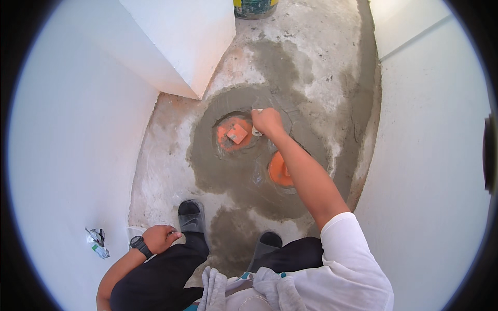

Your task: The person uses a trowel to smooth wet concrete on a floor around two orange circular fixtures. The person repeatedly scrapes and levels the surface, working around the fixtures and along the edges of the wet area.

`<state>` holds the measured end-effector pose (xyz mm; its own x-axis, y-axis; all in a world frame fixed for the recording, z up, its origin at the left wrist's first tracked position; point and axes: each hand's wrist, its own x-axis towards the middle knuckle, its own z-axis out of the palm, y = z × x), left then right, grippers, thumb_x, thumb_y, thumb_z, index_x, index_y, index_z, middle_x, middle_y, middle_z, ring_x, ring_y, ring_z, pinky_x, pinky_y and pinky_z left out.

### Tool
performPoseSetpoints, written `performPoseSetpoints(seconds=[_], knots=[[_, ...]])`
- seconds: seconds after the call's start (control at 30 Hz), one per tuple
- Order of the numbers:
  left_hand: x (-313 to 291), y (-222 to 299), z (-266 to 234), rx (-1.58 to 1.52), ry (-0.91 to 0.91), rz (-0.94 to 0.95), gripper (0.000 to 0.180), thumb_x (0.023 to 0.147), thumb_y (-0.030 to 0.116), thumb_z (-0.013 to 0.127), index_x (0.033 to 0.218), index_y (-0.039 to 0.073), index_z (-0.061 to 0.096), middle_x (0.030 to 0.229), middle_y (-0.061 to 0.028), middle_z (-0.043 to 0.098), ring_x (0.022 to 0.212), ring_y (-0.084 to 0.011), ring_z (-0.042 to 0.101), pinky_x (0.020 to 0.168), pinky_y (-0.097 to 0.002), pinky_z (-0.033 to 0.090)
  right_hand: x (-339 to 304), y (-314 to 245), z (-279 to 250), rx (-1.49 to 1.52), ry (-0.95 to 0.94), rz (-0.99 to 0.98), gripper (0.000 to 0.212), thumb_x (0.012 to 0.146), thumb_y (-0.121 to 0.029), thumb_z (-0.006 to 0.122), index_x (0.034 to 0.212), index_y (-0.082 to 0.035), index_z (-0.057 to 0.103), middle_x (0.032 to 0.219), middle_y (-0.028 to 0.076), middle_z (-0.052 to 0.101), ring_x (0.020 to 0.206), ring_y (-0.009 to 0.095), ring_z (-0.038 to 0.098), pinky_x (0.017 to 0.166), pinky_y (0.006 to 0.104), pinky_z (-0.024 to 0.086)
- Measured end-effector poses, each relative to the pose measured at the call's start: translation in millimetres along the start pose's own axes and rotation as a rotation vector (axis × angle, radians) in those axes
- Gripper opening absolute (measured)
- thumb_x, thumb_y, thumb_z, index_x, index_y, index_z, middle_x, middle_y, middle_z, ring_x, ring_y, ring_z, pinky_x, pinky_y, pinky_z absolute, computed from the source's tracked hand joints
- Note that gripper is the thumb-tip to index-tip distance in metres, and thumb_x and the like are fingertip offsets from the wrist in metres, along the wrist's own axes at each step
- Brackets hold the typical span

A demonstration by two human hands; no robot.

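My right hand [267, 122] reaches forward over wet grey cement [223, 181], its fingers wrapped around the pale handle of a trowel [257, 131]. The trowel's blade cannot be made out beneath the hand. Just left of it, a round orange cap [223, 136] with a raised square middle sits in a ring-shaped hollow, smeared with cement. A second orange cap [278, 168] lies nearer to me, partly covered by my right forearm. My left hand [160, 238], with a black watch on the wrist, rests by my left knee. Its fingers are curled, and their inner side is hidden.
White walls [67, 129] rise on both sides, and a white wall corner [199, 90] juts in at the far left. A stained bucket [254, 9] stands at the far end. Wires [97, 242] stick out of the left wall. My sandalled feet [192, 215] flank a damp patch.
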<state>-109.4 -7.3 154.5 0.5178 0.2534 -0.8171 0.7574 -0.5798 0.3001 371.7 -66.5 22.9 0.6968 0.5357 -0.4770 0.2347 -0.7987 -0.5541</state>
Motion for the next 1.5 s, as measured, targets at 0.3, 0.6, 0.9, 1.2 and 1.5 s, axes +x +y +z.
performPoseSetpoints(seconds=[0.3, 0.6, 0.9, 1.2, 1.5], knots=[[5.5, 10.2, -11.6, 0.078, 0.008, 0.05, 0.044, 0.102, 0.046, 0.061, 0.108, 0.006, 0.078, 0.098, -0.0204, 0.075, 0.094, -0.0402, 0.072, 0.082, -0.0478, 0.056, -32.0, 50.3, -17.9, 0.015, 0.006, 0.122, 0.057, 0.097, -0.044, 0.057, 0.098, 0.011, 0.073, 0.096, 0.032, 0.073, 0.092, 0.043, 0.073, 0.086, 0.0485, 0.056], [7.8, 5.4, -10.1, 0.058, 0.08, 0.088, 0.044, 0.1, 0.046, 0.063, 0.106, 0.005, 0.078, 0.098, -0.0202, 0.075, 0.09, -0.038, 0.073, 0.08, -0.0481, 0.057, -59.0, 116.7, -119.4, 0.105, -0.148, -0.013, 0.055, 0.095, -0.046, 0.064, 0.107, 0.007, 0.068, 0.087, 0.023, 0.073, 0.085, 0.033, 0.073, 0.08, 0.0485, 0.056], [3.1, 3.8, -7.8, -0.056, 0.082, 0.02, 0.047, 0.1, 0.048, 0.062, 0.106, 0.003, 0.077, 0.096, -0.0197, 0.075, 0.094, -0.0391, 0.071, 0.082, -0.0485, 0.056, 46.5, 100.5, -126.4, -0.752, 0.222, -0.448, 0.044, 0.094, -0.041, 0.069, 0.116, -0.004, 0.067, 0.11, 0.018, 0.072, 0.102, 0.037, 0.07, 0.085, 0.0493, 0.053], [-8.1, 6.2, -6.1, -0.071, 0.083, -0.063, 0.045, 0.099, 0.044, 0.064, 0.106, 0.002, 0.077, 0.097, -0.0204, 0.075, 0.093, -0.039, 0.072, 0.082, -0.0477, 0.056, 123.0, 74.5, -75.3, -0.675, 0.346, -0.579, 0.038, 0.091, -0.036, 0.072, 0.121, -0.012, 0.073, 0.116, 0.009, 0.072, 0.112, 0.032, 0.067, 0.097, 0.0503, 0.045], [-8.5, 10.1, -8.8, -0.085, 0.071, -0.07, 0.045, 0.099, 0.043, 0.065, 0.106, 0.0, 0.076, 0.099, -0.021, 0.075, 0.094, -0.0392, 0.072, 0.084, -0.0471, 0.056, 104.1, 106.5, -91.9, -0.689, 0.27, -0.603, 0.037, 0.088, -0.033, 0.074, 0.119, -0.013, 0.076, 0.116, 0.009, 0.072, 0.113, 0.03, 0.066, 0.1, 0.0498, 0.042]])
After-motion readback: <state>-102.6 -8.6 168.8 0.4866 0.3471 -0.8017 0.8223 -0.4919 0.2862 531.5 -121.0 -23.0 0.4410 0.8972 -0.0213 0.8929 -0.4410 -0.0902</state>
